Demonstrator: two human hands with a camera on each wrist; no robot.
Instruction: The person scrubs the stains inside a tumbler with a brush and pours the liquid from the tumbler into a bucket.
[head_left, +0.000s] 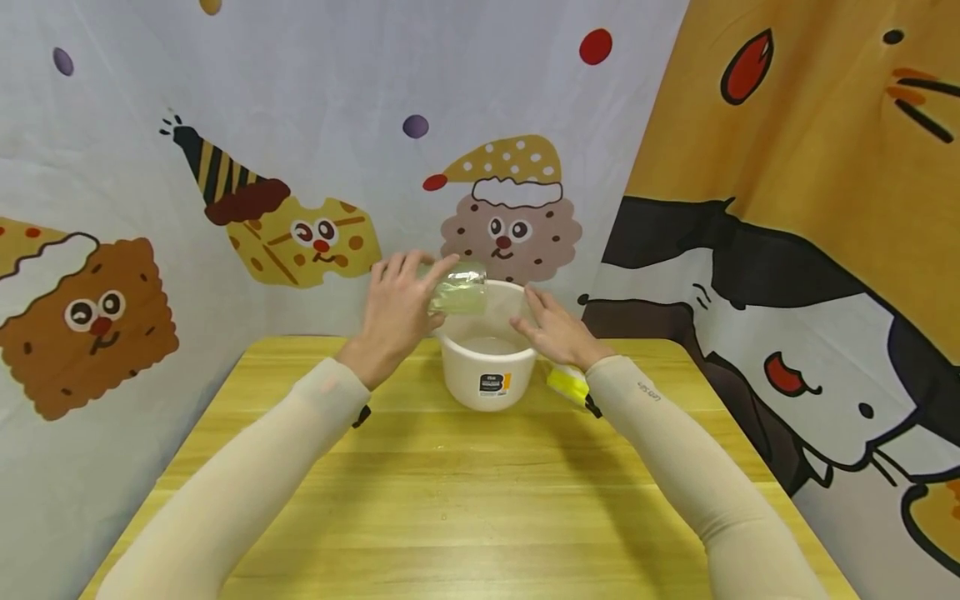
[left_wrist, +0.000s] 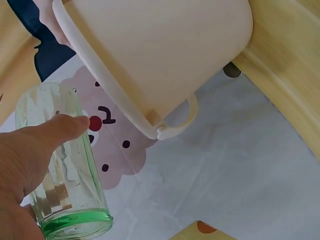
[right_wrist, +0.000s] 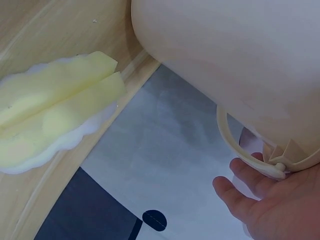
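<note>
My left hand grips a clear, green-tinted drinking glass, tipped almost onto its side above the left part of a white bucket. In the left wrist view, the thumb lies along the wall of the glass, whose thick base is green. On the bucket's right side, my right hand rests at the rim with its fingers extended. The right wrist view has these fingers beside the rim and the bucket's handle. A dark label marks the bucket's front.
A yellow and white scrubbing sponge lies on the wooden table, right of the bucket and partly behind the right forearm. Small wet spots dot the tabletop. Close behind the table hangs a cloth printed with cartoon figures.
</note>
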